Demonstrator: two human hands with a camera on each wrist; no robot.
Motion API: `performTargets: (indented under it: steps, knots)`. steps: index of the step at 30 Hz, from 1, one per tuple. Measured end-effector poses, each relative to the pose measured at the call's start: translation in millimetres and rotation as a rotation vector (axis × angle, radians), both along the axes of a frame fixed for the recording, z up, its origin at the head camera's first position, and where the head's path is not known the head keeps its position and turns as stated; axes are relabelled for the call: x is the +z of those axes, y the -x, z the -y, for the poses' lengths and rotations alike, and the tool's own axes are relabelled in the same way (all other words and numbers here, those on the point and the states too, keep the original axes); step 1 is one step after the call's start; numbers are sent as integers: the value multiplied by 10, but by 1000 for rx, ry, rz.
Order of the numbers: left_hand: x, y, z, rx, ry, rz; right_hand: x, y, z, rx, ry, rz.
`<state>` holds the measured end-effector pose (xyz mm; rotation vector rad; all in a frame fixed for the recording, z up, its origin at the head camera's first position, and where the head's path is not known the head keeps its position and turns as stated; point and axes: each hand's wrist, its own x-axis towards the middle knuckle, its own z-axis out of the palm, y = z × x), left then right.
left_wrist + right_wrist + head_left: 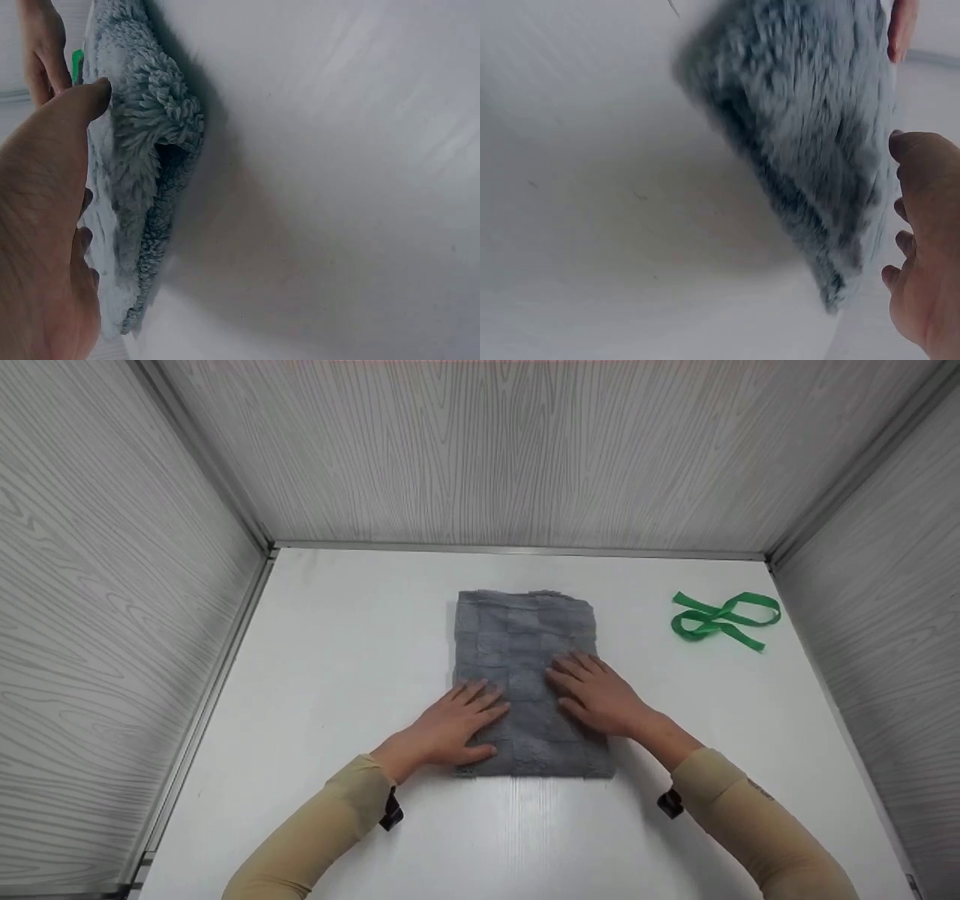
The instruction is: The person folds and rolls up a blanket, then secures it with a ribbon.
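A folded grey, fluffy cloth (525, 660) with a checked pattern lies flat on the white table, its long side running away from me. My left hand (461, 724) rests on its lower left part with the fingers spread. Higher up on the right side, my right hand (600, 695) lies on the cloth with straight fingers. In the left wrist view the fluffy edge (154, 112) of the cloth shows its stacked layers. The right wrist view shows the other edge of the cloth (802, 112), with the thumb near its top.
A loosely looped green ribbon (727, 619) lies on the white table (337, 660), to the right of the cloth. Grey wood-patterned panels (510, 457) enclose the table at the back and on both sides.
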<state>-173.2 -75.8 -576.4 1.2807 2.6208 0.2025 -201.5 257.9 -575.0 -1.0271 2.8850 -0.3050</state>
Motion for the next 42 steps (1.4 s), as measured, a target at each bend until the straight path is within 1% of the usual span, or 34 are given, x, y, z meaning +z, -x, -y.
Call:
performTargets:
  steps: [3,6,8,10,13,16,19,22,24,29,33,36,39,42]
  knots:
    - [16,-67,3,-58,-58,-11,40,-180,44,65,39,20]
    - [-6,-134,13,-102,-96,-31,71,-346,66,142,72,20]
    - [-30,-167,19,-105,-100,-32,75,-438,66,190,75,10]
    - [-61,-183,27,-94,-86,-32,58,-515,59,220,67,15]
    - [-108,-192,34,-70,-49,-30,-1,-592,44,230,38,46]
    - [-137,-198,36,-60,-15,-38,-67,-635,37,220,17,65]
    - [-141,-212,28,-49,8,-45,-98,-660,49,211,4,53]
    - [-127,-221,5,-29,-5,-41,-102,-669,72,201,-24,39]
    - [-109,-218,-19,-6,-29,-25,-95,-675,92,191,-36,37]
    - [-68,-157,-54,73,-99,39,-79,-685,136,158,-52,4]
    - [-42,-106,-38,141,-161,131,-98,-678,144,135,-76,-37]
    - [-35,-86,-23,173,-198,189,-99,-661,116,101,-61,-50]
    - [-43,-91,-12,162,-195,187,-83,-633,58,47,-21,-50]
    - [-57,-109,-4,120,-155,146,-66,-598,-21,-22,27,-34]
